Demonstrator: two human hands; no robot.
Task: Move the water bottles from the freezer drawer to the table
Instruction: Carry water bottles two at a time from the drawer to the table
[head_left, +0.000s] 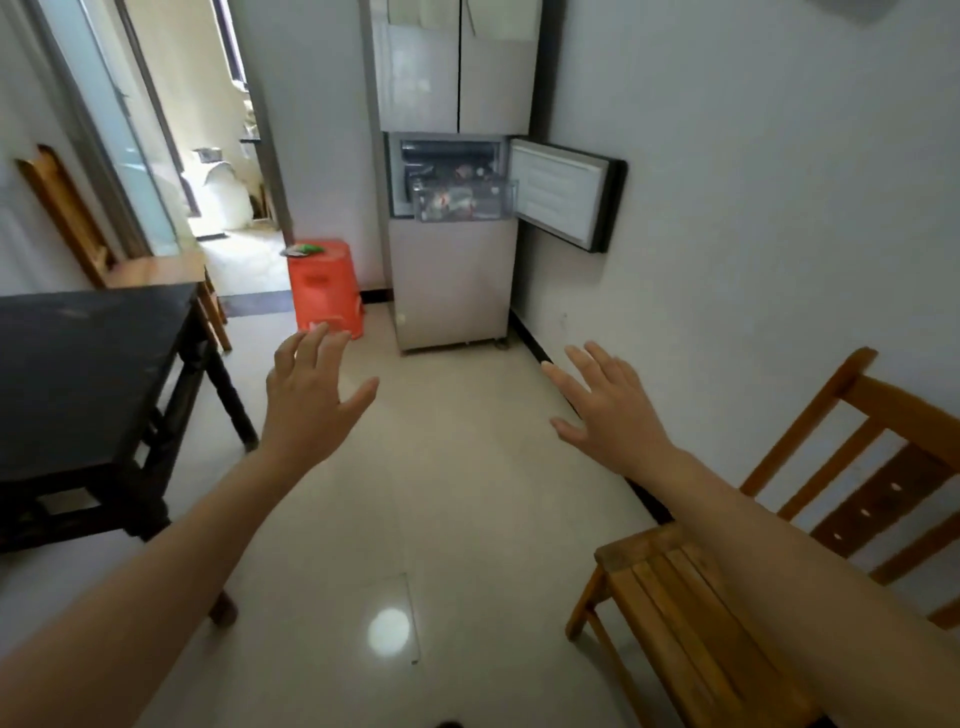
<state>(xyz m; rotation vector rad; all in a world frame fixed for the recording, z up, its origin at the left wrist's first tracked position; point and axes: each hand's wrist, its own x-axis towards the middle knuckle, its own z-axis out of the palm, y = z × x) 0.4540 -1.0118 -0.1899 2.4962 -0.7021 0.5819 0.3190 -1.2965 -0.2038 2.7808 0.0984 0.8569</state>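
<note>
A grey fridge (452, 280) stands against the far wall with its freezer door (563, 195) swung open to the right. A clear freezer drawer (465, 200) is pulled out, with blurred items inside; I cannot make out single bottles. The dark table (88, 364) stands at the left. My left hand (311, 395) and my right hand (608, 410) are both raised in front of me, fingers spread, holding nothing, well short of the fridge.
An orange plastic stool (324, 286) sits left of the fridge. A wooden chair (727, 597) stands at the right by the wall. Another wooden chair (67, 218) is behind the table. A doorway (223, 171) opens at the back left. Pale tiled floor (441, 493) runs ahead.
</note>
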